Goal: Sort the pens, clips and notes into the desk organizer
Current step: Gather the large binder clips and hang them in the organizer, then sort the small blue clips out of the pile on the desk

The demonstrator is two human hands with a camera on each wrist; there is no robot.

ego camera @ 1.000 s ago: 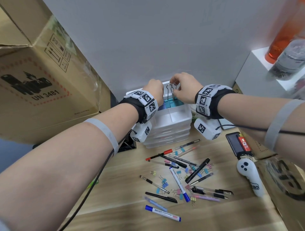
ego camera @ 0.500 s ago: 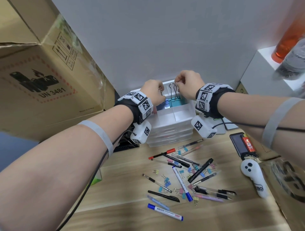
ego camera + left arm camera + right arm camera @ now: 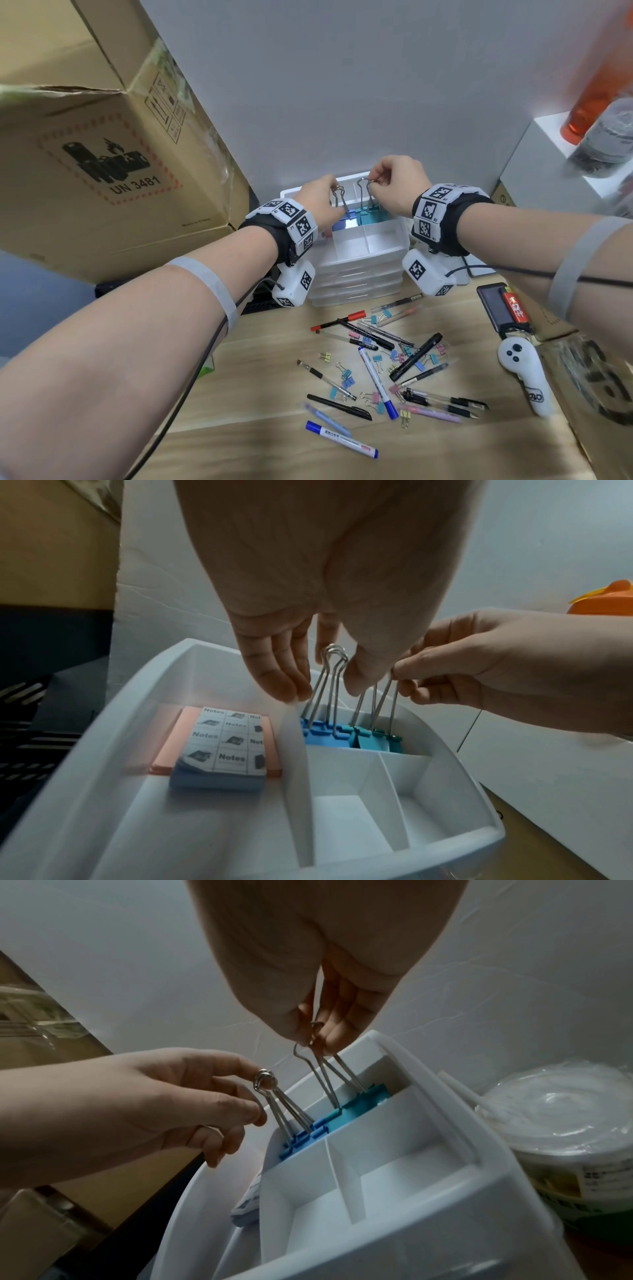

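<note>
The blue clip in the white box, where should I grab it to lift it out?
Grab the blue clip by its wire loops, coming from above. Its body sits low in the back slot of the white box, squeezed beside the teal clips, while the loops stick up clear of the walls. The left hand already touches them there.

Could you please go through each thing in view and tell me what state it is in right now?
Left hand: pinches the blue binder clips' wire handles.
Right hand: pinches the teal binder clips' wire handles.
Blue binder clips: upright in the organizer's back compartment.
Teal binder clips: upright, beside the blue ones.
Sticky notes: stacked in the left compartment.
Desk organizer: front compartments unfilled.
Pens: scattered on the desk, unsorted.
Small clips: loose among the pens.
</note>
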